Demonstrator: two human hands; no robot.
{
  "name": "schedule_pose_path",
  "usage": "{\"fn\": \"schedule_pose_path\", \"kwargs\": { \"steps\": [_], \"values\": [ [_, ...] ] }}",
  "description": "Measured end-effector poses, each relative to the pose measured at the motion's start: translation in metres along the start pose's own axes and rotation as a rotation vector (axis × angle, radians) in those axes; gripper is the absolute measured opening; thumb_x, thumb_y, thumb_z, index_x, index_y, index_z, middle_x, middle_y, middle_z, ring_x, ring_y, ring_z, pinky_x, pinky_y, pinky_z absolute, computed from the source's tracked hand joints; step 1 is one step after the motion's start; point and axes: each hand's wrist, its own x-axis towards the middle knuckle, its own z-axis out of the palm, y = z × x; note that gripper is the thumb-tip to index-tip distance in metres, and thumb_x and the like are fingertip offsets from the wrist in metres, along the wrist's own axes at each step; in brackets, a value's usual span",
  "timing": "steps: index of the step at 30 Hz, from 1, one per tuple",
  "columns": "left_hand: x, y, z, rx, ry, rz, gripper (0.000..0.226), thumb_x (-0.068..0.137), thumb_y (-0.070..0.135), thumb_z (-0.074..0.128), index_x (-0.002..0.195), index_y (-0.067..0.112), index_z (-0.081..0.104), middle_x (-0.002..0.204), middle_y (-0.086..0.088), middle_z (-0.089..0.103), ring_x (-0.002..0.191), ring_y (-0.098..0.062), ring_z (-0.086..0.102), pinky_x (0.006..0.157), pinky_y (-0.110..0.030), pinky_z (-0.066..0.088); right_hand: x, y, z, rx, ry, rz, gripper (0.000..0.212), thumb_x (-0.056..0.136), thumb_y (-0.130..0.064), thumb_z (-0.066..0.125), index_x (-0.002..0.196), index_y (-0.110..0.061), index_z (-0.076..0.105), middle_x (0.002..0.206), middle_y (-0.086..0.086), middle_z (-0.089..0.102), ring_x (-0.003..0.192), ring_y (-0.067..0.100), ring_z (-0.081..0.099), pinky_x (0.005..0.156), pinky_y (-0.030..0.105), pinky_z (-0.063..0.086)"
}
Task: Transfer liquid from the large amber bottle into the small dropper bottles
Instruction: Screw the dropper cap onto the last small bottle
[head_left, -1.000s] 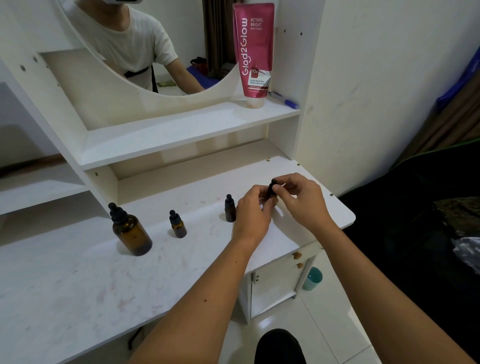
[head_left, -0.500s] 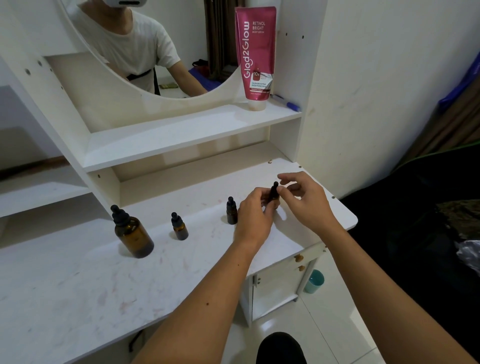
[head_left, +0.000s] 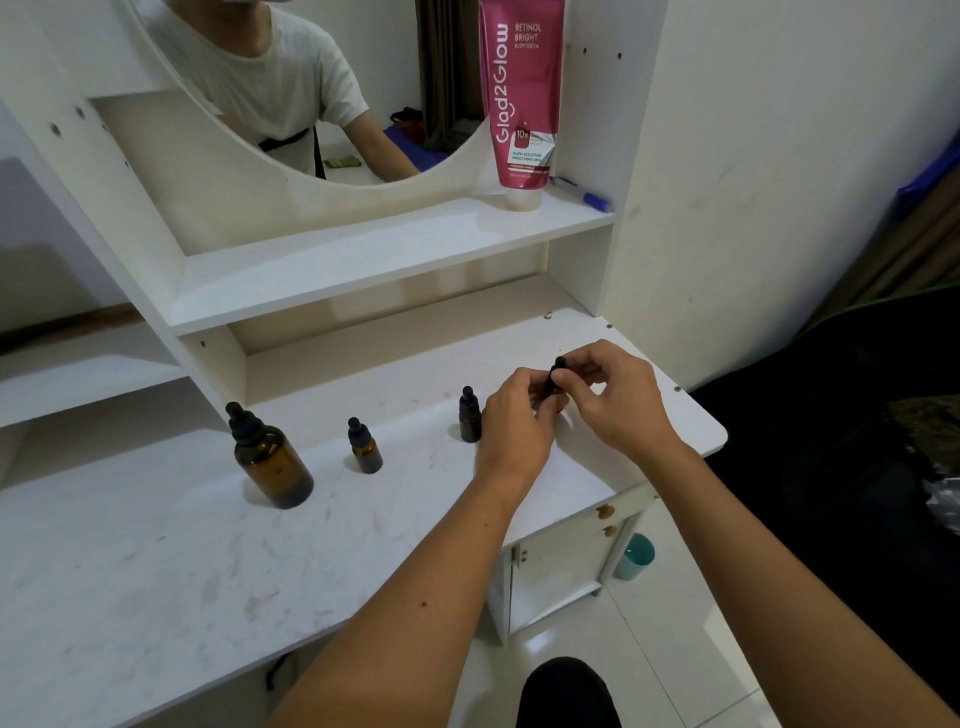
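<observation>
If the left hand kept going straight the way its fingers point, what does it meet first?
The left hand already pinches the small dropper bottle, with the right hand directly beyond on its cap; past them, probably bare tabletop.

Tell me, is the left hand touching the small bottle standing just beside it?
Cannot tell. In the head view the left hand overlaps the edge of the standing small bottle, hiding any gap; its fingers hold another small bottle with the right hand.
</observation>
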Motion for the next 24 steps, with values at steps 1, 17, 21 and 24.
{"fn": "schedule_pose_path", "kwargs": {
  "steps": [1,17,21,24],
  "values": [
    [0.0,0.0,0.0,0.003,0.001,0.001,0.017,0.1,0.021,0.067,0.116,0.02,0.066,0.105,0.013,0.073,0.1,-0.001,0.069,0.093,-0.032,0.059,-0.002,-0.001,0.002,0.002,0.016,0.007,0.009,0.094,-0.021,0.077,0.102,-0.017,0.076,0.094,-0.01,0.072,0.085,-0.003,0.069,0.077,0.006,0.049],
    [-0.049,0.01,-0.023,0.02,-0.084,-0.083,0.065,0.096,0.033,0.071,0.154,0.025,0.04,0.151,0.007,0.053,0.137,-0.011,0.052,0.113,-0.034,0.044,-0.034,-0.039,-0.006,-0.054,0.208,0.032,0.034,0.098,-0.021,0.071,0.131,-0.015,0.067,0.104,-0.005,0.064,0.091,0.001,0.063,0.083,0.007,0.048],
    [-0.081,0.008,-0.055,-0.056,-0.136,-0.071,0.058,0.093,0.037,0.075,0.145,0.03,0.052,0.144,0.013,0.06,0.132,-0.006,0.056,0.113,-0.031,0.046,-0.045,-0.071,0.005,-0.012,0.205,-0.064,0.03,0.096,-0.016,0.074,0.126,-0.016,0.07,0.101,-0.002,0.065,0.088,0.007,0.064,0.081,0.012,0.05],
    [-0.102,0.006,-0.094,-0.115,-0.108,-0.056,0.048,0.09,0.036,0.078,0.135,0.031,0.062,0.131,0.019,0.067,0.123,-0.002,0.061,0.108,-0.023,0.048,-0.053,-0.099,0.02,0.02,0.154,-0.115,0.028,0.097,-0.018,0.073,0.125,-0.016,0.071,0.102,-0.001,0.065,0.087,0.01,0.064,0.08,0.014,0.051]
  ]
}}
